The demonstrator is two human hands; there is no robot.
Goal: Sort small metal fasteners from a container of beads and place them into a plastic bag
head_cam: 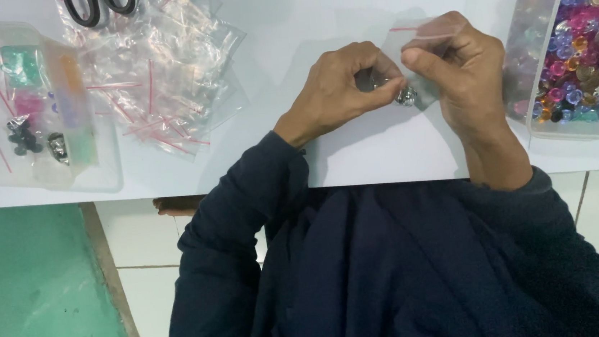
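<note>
Your left hand and right hand met over the white worktop, both pinched on 1 small clear zip bag with a red seal strip. The left fingers were closed on the bag's lower edge, the right fingers clenched on its side just under the strip. A few dark, shiny beads sat between your 2 hands, at the bag's bottom corner; whether they were fully inside it could not be told.

To your right stood a clear tub of coloured beads, near your wrist. To your left lay a loose heap of empty zip bags, black scissors at the far edge, and a clear tray of filled bags.

The risk, as I judged it: the thin film could slip from such a light pinch, and the beads could spill and roll off the worktop's near edge, which lay close. A careless right elbow might also nudge the tub.
</note>
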